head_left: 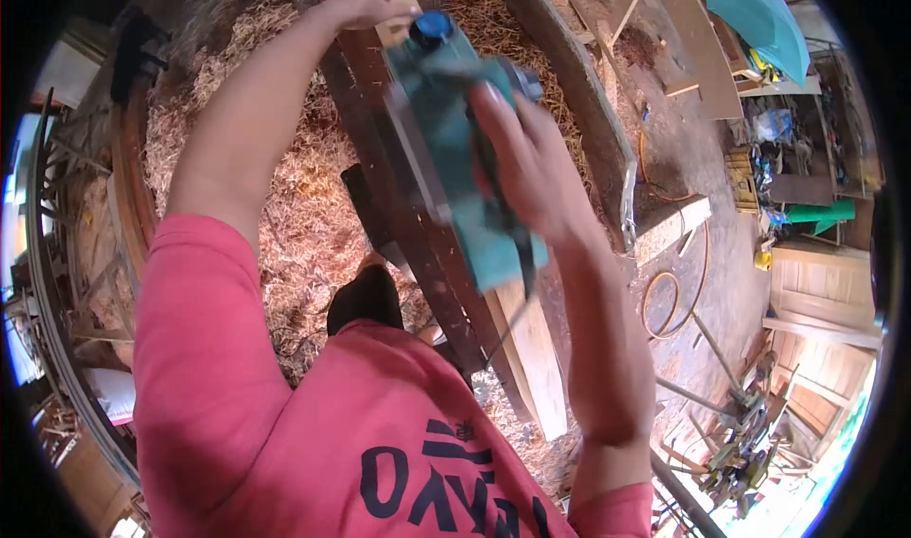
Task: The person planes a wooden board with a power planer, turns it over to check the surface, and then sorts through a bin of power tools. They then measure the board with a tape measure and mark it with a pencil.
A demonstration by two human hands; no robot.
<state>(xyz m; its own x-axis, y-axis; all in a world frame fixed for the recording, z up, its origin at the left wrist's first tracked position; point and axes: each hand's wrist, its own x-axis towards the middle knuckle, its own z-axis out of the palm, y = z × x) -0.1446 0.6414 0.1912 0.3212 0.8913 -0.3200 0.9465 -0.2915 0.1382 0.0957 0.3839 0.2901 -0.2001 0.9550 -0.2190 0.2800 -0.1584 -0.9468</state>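
Note:
My right hand (536,163) is wrapped round the handle of a teal electric planer (474,149), which is blurred by motion. The planer sits over a long pale wooden board (531,358) and covers its middle part. A blue knob (432,27) tops the planer's far end. Just beyond that knob, my left hand (365,5) rests on the far part of the board, fingers stretched across it and holding no tool. From the planer's near end, a dark cord (525,277) hangs down beside the board.
Dark beams (365,106) support the board. Wood shavings (275,282) cover the floor to the left. At right lie a coiled hose (669,306) and a short timber (674,230). Farther off are a teal umbrella (754,16), cluttered shelves (807,149) and wooden panels (821,296).

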